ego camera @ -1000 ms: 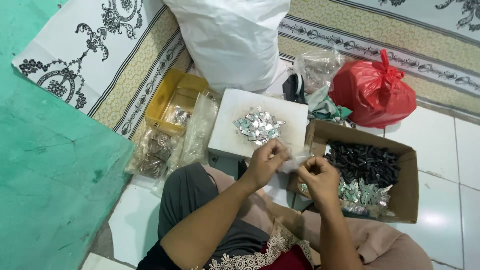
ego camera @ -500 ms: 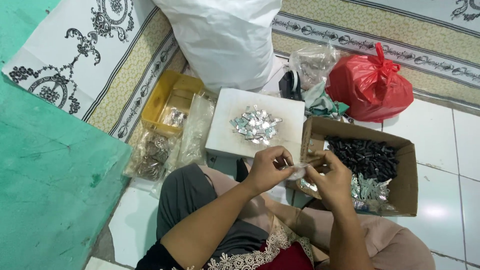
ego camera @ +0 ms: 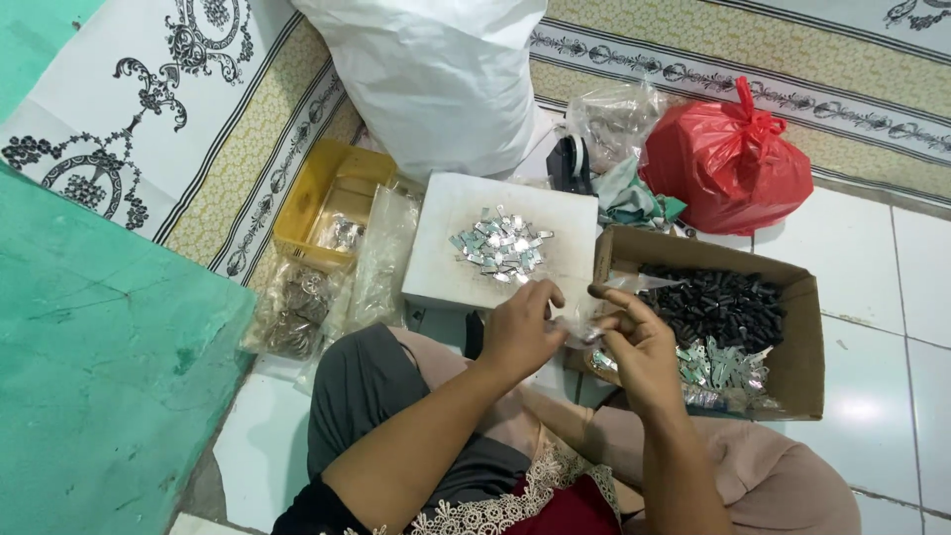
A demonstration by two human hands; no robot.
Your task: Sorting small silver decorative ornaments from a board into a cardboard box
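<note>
My left hand (ego camera: 520,332) and my right hand (ego camera: 634,342) meet just in front of my lap, both pinching a small clear plastic bag (ego camera: 580,322) between them. Past the hands lies a white board (ego camera: 446,267) with a heap of small shiny metal pieces (ego camera: 500,245) on it. To the right stands a cardboard box (ego camera: 802,337) holding several small black parts (ego camera: 723,307) and more shiny metal pieces (ego camera: 723,367).
A yellow plastic tray (ego camera: 307,198) and clear bags of metal bits (ego camera: 297,312) lie at the left. A big white sack (ego camera: 436,79) is at the back, a tied red plastic bag (ego camera: 728,163) at back right. A teal mat (ego camera: 89,376) covers the left floor.
My two hands have stayed together on the small clear bag, with the right hand's fingers shifting a little. The view has drifted slightly.
</note>
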